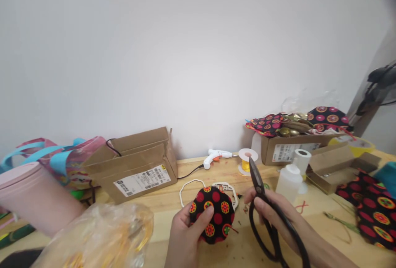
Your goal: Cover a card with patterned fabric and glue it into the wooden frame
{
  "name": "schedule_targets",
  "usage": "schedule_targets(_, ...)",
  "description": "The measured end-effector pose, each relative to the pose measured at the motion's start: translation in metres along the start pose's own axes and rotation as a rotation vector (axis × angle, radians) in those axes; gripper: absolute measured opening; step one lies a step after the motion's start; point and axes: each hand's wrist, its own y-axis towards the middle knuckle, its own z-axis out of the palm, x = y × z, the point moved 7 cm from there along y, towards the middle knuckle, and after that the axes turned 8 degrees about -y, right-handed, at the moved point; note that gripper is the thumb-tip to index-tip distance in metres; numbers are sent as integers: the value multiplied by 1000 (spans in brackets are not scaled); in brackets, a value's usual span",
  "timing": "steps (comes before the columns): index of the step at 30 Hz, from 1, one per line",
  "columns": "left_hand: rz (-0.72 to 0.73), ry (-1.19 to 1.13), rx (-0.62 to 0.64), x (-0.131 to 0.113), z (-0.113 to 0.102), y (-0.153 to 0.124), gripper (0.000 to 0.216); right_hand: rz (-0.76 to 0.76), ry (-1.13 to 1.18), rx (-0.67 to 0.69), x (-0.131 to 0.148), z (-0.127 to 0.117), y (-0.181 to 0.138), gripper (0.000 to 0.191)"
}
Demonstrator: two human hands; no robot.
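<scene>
My left hand (188, 235) grips a round black fabric piece (213, 214) patterned with red dots and bright flowers, thumb pressed across its face. A short dark red thread end sticks out at its lower right edge. In my right hand (275, 214) is a pair of black scissors (258, 177), held near the pivot with the blades pointing up and looking closed. Behind the fabric piece lies a white cut-out frame (227, 187), partly covered by it. Small dark scraps dot the table between my hands.
A white glue gun (213, 157) and a yellow thread spool (246, 163) lie at the back. Cardboard boxes (145, 165) stand left and right. A clear plastic bag (93, 231), pink cup (37, 198), white bottle (287, 183) and patterned fabric (375, 214) surround the work area.
</scene>
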Motion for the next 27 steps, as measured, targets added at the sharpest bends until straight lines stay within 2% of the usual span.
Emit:
schedule_targets(3, 28, 49, -11, 0, -3, 2, 32, 114, 32, -14, -4, 0, 3, 39)
schedule_targets(6, 60, 119, -14, -1, -5, 3, 32, 176, 301, 44, -12, 10, 3, 40)
schedule_targets(9, 81, 162, -13, -3, -5, 2, 32, 183, 661, 95, -19, 22, 1, 36)
schedule_targets(11, 92, 166, -11, -6, -4, 1, 31, 179, 824, 121, -20, 28, -1, 36)
schedule_targets(16, 61, 128, 19, -5, -2, 1, 32, 73, 923, 187, 2, 22, -1, 54)
schedule_targets(18, 46, 96, 9, -4, -3, 2, 31, 20, 784, 161, 11, 14, 0, 55)
schedule_targets(19, 45, 80, -5, -4, -4, 2, 30, 6, 636, 105, 12, 8, 1, 49)
schedule_targets(22, 37, 38, -47, -4, -6, 1, 30, -23, -27, -75, 13, -8, 2, 30)
schedule_targets(24, 32, 23, -45, -4, -4, -1, 30, -57, -414, -80, 14, -7, 2, 23)
schedule_targets(27, 45, 24, -36, -5, -2, -3, 30, -123, -699, -37, 16, 0, 1, 18)
